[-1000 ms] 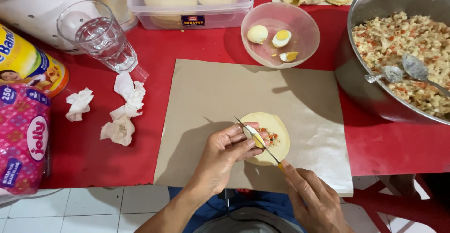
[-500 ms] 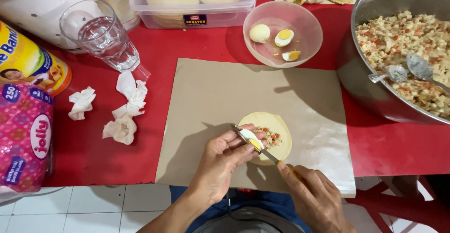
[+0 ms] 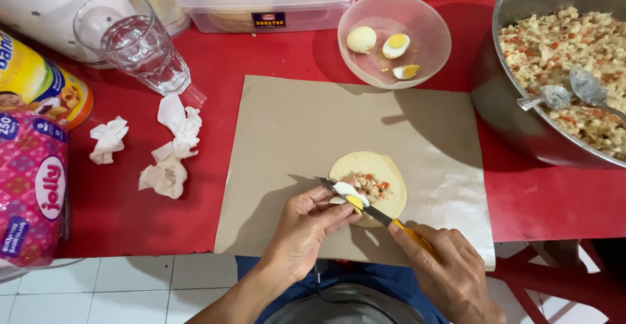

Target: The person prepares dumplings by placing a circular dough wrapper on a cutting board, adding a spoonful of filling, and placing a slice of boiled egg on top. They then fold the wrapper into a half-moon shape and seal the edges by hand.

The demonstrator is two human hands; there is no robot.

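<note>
A round piece of pale dough (image 3: 378, 171) lies on brown paper (image 3: 306, 128), with a small heap of chopped filling (image 3: 373, 187) on it. My left hand (image 3: 306, 229) pinches a wedge of boiled egg (image 3: 349, 193) at the dough's left edge. My right hand (image 3: 450, 272) grips a knife with a yellow handle (image 3: 411, 231); its blade (image 3: 372, 212) runs up and left and lies against the egg wedge.
A pink bowl (image 3: 424, 50) with egg pieces sits beyond the paper. A big metal bowl (image 3: 502, 102) of filling with spoons stands right. A glass of water (image 3: 137, 47), crumpled tissues (image 3: 169, 148), a tissue pack (image 3: 32, 193) and a plastic box of dough (image 3: 261, 4) lie left and back.
The left hand has shifted slightly left with the egg wedge, and the knife blade has moved with it across the dough's left edge. The view has drifted a little.
</note>
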